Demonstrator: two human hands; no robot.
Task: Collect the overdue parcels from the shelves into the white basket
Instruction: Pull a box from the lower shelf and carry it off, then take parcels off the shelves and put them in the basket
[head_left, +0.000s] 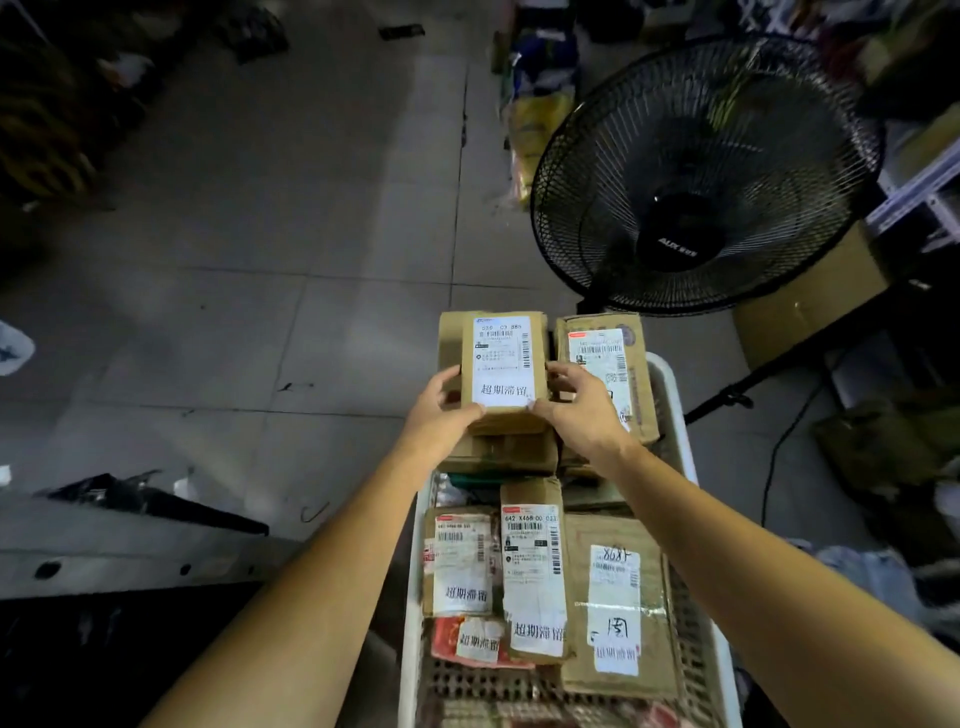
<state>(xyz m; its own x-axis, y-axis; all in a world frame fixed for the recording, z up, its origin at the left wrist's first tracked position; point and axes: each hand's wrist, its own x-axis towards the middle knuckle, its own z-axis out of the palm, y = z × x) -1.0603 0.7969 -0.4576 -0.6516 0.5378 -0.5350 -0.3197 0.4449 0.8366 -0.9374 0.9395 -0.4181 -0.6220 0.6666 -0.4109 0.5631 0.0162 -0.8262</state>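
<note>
My left hand (441, 413) and right hand (579, 410) gripped a brown cardboard parcel (503, 364); its white label (500, 343) read 超期滞留.

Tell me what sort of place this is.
Probably a parcel pickup point or courier storeroom: a white basket full of labelled cardboard parcels, metal shelving at right, a standing fan on tiled floor.

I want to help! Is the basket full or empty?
Nearly full: the white basket holds many parcels, piled high at the far end.
</note>
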